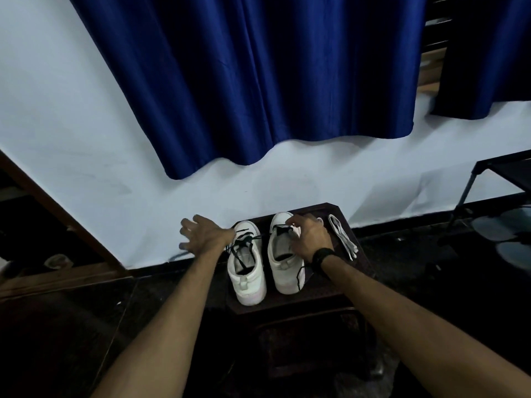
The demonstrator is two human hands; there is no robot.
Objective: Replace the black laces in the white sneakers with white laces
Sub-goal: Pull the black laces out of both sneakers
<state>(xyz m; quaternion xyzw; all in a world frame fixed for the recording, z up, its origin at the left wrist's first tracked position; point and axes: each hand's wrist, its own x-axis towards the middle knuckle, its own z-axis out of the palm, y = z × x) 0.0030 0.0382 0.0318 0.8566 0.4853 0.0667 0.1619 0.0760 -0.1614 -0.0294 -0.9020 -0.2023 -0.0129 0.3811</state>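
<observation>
Two white sneakers stand side by side on a dark stool (pixel 321 294), toes toward the wall. The left sneaker (pixel 246 271) has loosened black laces (pixel 242 248) across its opening. My left hand (pixel 202 235) hovers just left of it with fingers spread, holding nothing that I can see. My right hand (pixel 309 237) rests on the right sneaker (pixel 283 262) and pinches its black lace near the toe end. A loose end of that black lace (pixel 300 275) hangs down the shoe's right side. White laces (pixel 343 237) lie bundled on the stool, right of the shoes.
A pale wall (pixel 86 139) rises right behind the stool, with a blue curtain (pixel 258 81) hanging above. A black metal rack (pixel 488 179) stands at the right. A dark wooden frame (pixel 57 214) runs along the left. The floor is dark.
</observation>
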